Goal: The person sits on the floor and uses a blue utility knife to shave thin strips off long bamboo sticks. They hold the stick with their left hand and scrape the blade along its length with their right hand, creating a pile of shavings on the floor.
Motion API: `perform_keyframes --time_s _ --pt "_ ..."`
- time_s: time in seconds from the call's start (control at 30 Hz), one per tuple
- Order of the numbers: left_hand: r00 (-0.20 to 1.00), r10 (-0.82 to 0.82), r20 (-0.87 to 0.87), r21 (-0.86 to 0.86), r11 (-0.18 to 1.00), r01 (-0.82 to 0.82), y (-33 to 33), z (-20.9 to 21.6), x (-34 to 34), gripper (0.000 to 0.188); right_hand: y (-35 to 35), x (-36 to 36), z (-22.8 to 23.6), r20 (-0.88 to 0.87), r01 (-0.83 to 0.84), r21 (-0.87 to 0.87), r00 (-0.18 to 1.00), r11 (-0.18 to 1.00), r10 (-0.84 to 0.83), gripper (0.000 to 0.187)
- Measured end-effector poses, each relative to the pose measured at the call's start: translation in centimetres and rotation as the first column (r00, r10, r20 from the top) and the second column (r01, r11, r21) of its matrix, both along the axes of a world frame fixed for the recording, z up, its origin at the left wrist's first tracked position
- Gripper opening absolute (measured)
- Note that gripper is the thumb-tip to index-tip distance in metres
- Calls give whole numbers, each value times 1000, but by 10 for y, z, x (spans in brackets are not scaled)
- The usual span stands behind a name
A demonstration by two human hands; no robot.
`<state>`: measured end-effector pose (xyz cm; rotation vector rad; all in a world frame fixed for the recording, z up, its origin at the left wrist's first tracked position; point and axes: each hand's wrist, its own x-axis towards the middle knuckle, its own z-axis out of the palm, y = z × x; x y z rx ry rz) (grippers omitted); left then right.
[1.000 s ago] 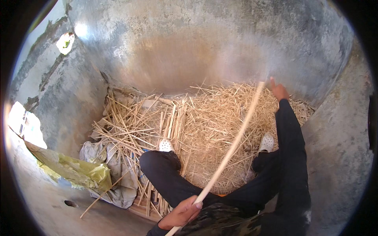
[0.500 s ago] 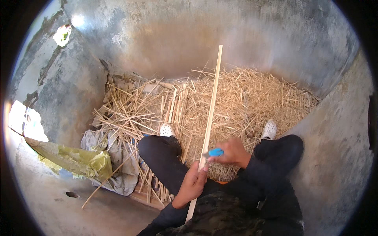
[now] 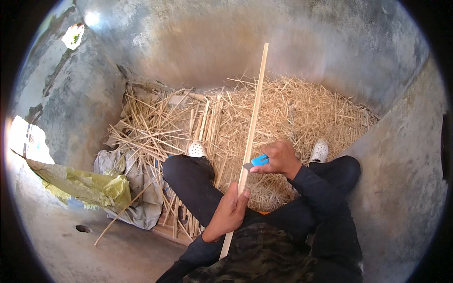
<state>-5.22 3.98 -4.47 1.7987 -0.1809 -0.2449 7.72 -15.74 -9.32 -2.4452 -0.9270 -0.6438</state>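
Note:
A long, pale, split strip that looks like bamboo or wood (image 3: 255, 113) slants up from my lap toward the far wall. My left hand (image 3: 229, 210) is wrapped round its lower part, with the thumb along the strip's right side. In my right hand (image 3: 282, 159) is a blue utility knife (image 3: 259, 160), held in a closed fist. Its grey blade touches or nearly touches the strip's right edge, a little above my left hand. The strip's lowest end lies against my dark clothing.
Loose straw and shavings (image 3: 302, 108) cover the floor ahead. Thin sticks (image 3: 151, 122) are heaped at the left, near a grey cloth (image 3: 141, 207) and a yellow-green sheet (image 3: 89, 188). Concrete walls (image 3: 226, 52) surround me. My white clogs (image 3: 319, 151) rest by the straw.
My right hand and the knife have moved up the strip, farther from my left hand. The blade, blurred before, now shows sharply. My left hand keeps its grip.

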Motion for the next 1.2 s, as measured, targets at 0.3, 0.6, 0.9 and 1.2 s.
perform_keyframes --time_s 0.3,0.6,0.9,1.2 --pt "956 -103 -274 -220 975 42 9 -9 -2 19 -19 39 -39 -366 216 -102 899 971 -239 74" --pt "951 -164 -261 -111 984 139 17 2 2 17 -45 63 -33 -341 360 -14 876 933 -343 73" --pt "877 -232 -420 -361 930 73 35 14 -16 15 -26 15 -28 -277 218 77 942 973 -189 75" --pt "883 -287 -370 -295 938 181 48 25 -30 16 -71 85 -15 13 383 30 923 923 -384 76"
